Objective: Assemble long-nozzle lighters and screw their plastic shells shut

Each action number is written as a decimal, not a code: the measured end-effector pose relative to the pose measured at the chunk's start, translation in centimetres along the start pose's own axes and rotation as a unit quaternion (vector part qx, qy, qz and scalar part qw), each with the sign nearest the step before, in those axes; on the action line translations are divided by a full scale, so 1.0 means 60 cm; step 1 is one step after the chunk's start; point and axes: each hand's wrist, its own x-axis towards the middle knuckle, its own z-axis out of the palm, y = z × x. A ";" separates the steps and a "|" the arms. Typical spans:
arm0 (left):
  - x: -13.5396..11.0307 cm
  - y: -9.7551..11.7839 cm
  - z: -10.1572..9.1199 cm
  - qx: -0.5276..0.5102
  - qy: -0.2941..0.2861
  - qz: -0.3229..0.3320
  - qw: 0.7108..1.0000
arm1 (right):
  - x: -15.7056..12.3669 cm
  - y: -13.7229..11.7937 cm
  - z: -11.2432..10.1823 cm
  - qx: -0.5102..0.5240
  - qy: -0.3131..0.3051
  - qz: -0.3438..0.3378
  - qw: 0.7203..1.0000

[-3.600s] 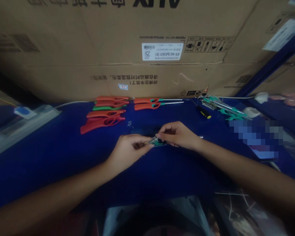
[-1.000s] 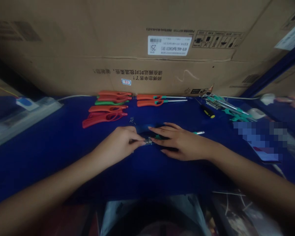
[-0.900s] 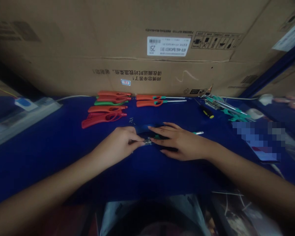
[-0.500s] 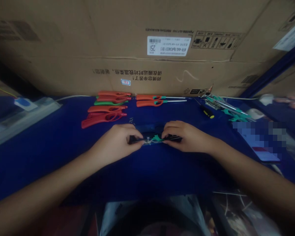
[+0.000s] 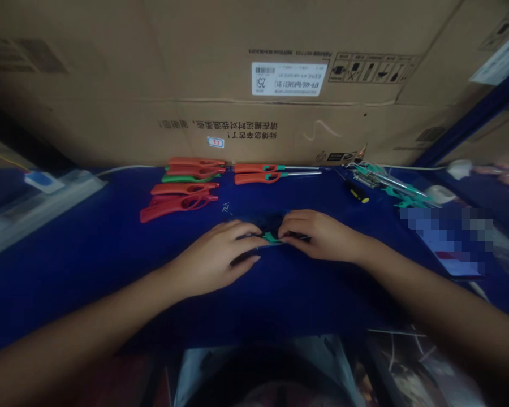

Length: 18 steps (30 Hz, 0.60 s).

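Observation:
Between my hands lies a stick lighter's inner assembly, of which a green trigger piece (image 5: 271,238) shows, with dark casing mostly hidden by fingers. My left hand (image 5: 218,251) reaches over its left end, fingers apart; the fingertips are at the green piece and the thumb stands off below. My right hand (image 5: 320,233) pinches the right end, thumb and fingertips closed on it. Beyond them lie two orange stick lighters (image 5: 258,178) with metal tubes. Several red and orange lighter handles (image 5: 178,204) are to their left, with a green handle (image 5: 190,178) among them.
A cardboard box (image 5: 131,85) stands behind the blue table surface (image 5: 110,271). A black and yellow screwdriver (image 5: 358,192) lies by a pile of green lighter parts and metal tubes (image 5: 390,183). A phone (image 5: 453,249) is at the right, a clear plastic bag (image 5: 38,209) at the left.
My left hand has let its pinch on the left end spread and shifted right, over the green piece, covering more of the assembly. My right hand stays nearly in place.

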 end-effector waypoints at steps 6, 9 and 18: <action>0.000 -0.004 0.003 0.015 0.005 0.013 1.000 | -0.002 -0.001 -0.004 0.001 -0.006 0.000 1.000; 0.000 -0.004 0.003 0.009 0.009 0.014 1.000 | -0.003 0.002 -0.003 -0.006 -0.013 -0.007 1.000; 0.001 -0.001 -0.001 0.008 0.013 0.015 1.000 | -0.003 0.003 -0.001 0.003 -0.014 -0.014 1.000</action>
